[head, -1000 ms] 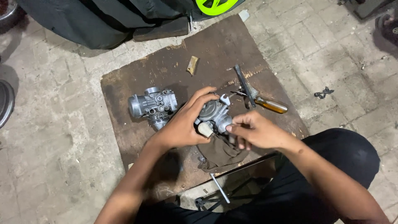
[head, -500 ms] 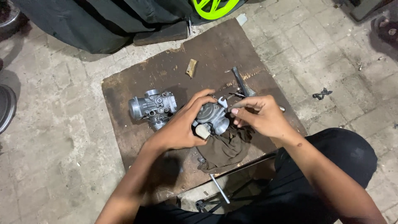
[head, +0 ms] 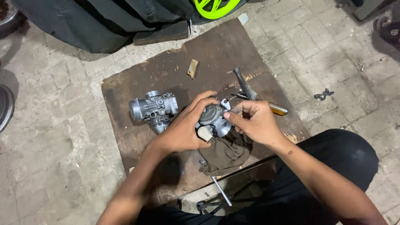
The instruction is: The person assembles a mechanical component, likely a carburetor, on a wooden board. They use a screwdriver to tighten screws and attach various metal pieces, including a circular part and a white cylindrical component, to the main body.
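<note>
Two metal carburettors show on one dark wooden board (head: 216, 54) laid on the paved floor. The left hand (head: 183, 131) wraps around one carburettor (head: 213, 120), clenched on its body just above the middle of the board. The right hand (head: 256, 123) closes on the same carburettor from the other side, fingers curled at its top edge. The second carburettor (head: 153, 109) lies free on the board, just beside the left hand's knuckles. One brown rag (head: 227, 152) sits under both hands. One screwdriver with an amber handle (head: 278, 109) lies on the board behind the right hand, beside one dark tool (head: 243, 85). One metal rod (head: 221, 191) pokes out at the board's near edge.
</note>
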